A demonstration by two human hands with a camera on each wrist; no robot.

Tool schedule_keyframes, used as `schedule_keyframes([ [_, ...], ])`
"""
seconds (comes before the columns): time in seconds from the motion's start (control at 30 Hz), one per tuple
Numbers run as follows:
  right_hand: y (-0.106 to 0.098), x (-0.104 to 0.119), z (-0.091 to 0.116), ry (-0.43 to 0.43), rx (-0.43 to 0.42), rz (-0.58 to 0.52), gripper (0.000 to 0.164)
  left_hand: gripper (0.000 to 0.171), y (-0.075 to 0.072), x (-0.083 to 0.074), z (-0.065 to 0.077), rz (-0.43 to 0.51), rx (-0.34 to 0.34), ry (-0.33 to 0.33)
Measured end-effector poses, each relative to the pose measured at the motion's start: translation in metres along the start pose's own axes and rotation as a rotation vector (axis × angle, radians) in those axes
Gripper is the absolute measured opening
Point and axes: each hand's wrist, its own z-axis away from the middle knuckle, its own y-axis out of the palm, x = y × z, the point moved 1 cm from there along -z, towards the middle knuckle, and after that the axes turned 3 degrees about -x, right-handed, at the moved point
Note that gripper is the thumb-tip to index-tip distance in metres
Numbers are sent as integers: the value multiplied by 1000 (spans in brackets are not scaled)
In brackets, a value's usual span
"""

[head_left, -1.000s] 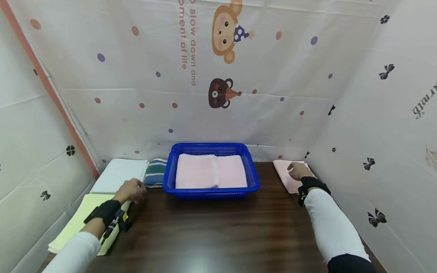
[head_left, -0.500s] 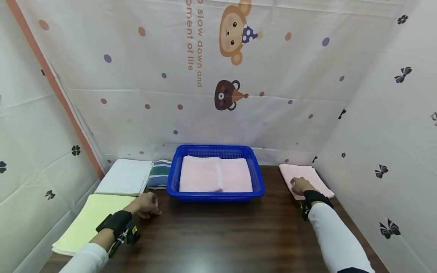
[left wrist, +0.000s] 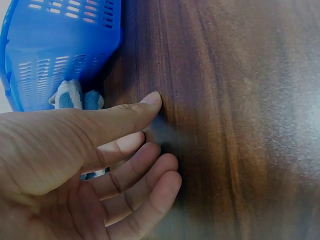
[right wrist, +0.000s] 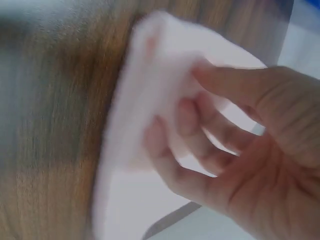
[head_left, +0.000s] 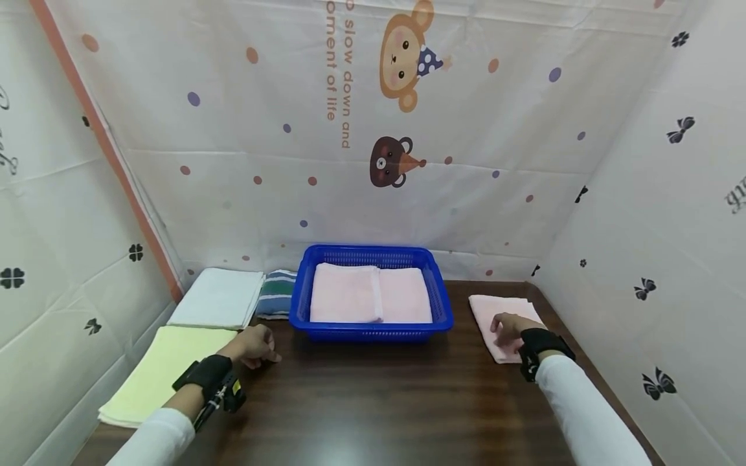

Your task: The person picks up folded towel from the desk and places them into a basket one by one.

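At the far left of a dark wood-grain table (head_left: pixel 373 401), a folded pale yellow towel (head_left: pixel 166 362) lies nearest the person, with a folded white towel (head_left: pixel 218 296) just behind it. Next comes the left hand (head_left: pixel 256 347), low over the table beside the yellow towel; its thumb is straight, its fingers softly bent, and the narrow space between them holds nothing. Behind that hand, a cloth striped in blue, green and white (head_left: pixel 276 294) sits just beside a blue plastic basket (head_left: pixel 373 327). In the middle, near the printed backdrop (head_left: pixel 262 207), the basket contains two folded pink towels side by side, the left one (head_left: pixel 344 294) slightly overlapping the right one (head_left: pixel 408 296).

Well apart, near the table's right edge, a third folded pink towel (head_left: pixel 482 312) lies flat under the right hand (head_left: pixel 511 328). The thumb stands away from loosely bent fingers, a moderately wide gap; the right wrist view is blurred, so whether the fingertips press on the fabric or float just above cannot be told.

Likely trouble, as a judgement: with no firm pinch, fingertips could slide over the soft pile, or catch only the top layer, so the fold opens or skews; an uneven pull could also ruck the corner.
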Motion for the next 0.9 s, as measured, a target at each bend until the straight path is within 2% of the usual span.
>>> schedule_keyframes([
  [0.17, 10, 19, 20, 39, 83, -37, 19, 26, 3, -1, -1, 8, -26, 0],
  [0.27, 23, 26, 31, -3, 112, -24, 20, 26, 7, 0, -2, 13, -37, 11],
  [0.53, 58, 36, 58, -125, 157, -107, 25, 26, 12, 0, -3, 18, -54, 33],
  [0.67, 70, 53, 69, -149, 169, -61, 27, 26, 14, -1, -2, 6, -61, 28],
  [0.8, 84, 75, 75, -163, 181, 2, 29, 25, 14, -4, 1, -12, -78, 51],
  [0.9, 95, 92, 77, -208, 166, 41, 29, 25, 14, -4, 3, -23, -101, 75],
])
